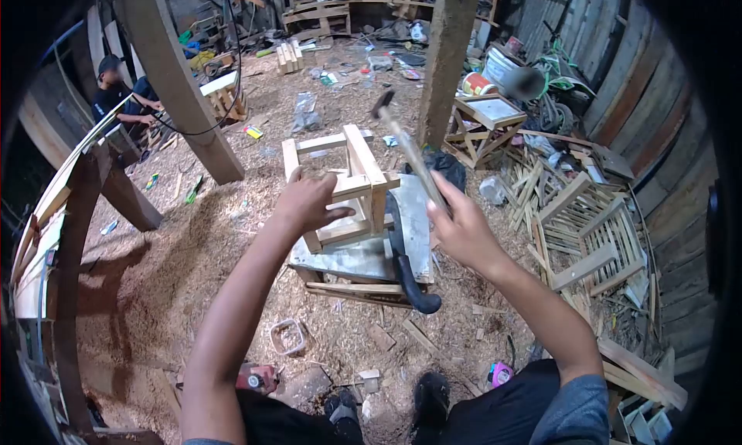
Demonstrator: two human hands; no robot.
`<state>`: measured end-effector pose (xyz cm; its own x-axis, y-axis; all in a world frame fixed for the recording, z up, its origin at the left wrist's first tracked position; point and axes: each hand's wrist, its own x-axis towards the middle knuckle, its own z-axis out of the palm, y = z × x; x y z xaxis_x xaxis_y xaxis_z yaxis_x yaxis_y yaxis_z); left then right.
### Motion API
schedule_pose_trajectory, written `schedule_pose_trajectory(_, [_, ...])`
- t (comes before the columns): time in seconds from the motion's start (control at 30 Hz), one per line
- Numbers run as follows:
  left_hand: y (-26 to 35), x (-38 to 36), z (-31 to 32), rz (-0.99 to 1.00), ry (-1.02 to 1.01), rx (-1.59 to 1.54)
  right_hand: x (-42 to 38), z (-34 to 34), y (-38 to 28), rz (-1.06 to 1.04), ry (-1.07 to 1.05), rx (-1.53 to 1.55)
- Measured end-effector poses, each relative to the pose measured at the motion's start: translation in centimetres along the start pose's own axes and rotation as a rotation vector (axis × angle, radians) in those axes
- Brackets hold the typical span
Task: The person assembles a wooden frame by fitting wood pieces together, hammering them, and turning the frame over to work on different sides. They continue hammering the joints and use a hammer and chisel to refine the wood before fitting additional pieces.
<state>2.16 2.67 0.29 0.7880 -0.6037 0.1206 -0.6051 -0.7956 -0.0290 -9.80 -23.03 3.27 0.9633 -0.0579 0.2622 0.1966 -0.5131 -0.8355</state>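
Note:
A hammer (413, 155) is in my right hand (462, 225), its fingers wrapped round the lower handle and the dark head raised up and to the left. My left hand (308, 203) rests at the near left corner of a small wooden frame (362, 155), thumb and fingers apart. The frame stands on a low stool-like table with a pale worn top (417, 213). Beside the frame, a black curved-handled tool (406, 271) lies on the tabletop, its handle sticking out past the front edge.
A person (116, 97) sits at the far left, beyond a post (182, 82). Another post (447, 59) rises behind the table. Slatted wooden pieces (591, 232) lie at right. A plastic tub (288, 337) sits on the shaving-covered floor, near my feet.

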Motion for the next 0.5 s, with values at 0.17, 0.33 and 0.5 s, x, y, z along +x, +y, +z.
schedule_pose_trajectory(0.17, [0.2, 0.2, 0.2, -0.026, -0.009, -0.031, -4.4, -1.8, -0.2, -0.198, -0.189, -0.124])
schedule_pose_trajectory(0.33, [0.3, 0.2, 1.2, -0.037, 0.104, 0.054, -5.5, -2.6, -4.0, -0.022, -0.309, -0.212])
schedule_pose_trajectory(0.5, [0.3, 0.4, 1.9, -0.038, 0.105, 0.013, -5.9, -2.4, -4.0, -0.169, -0.111, -0.230])
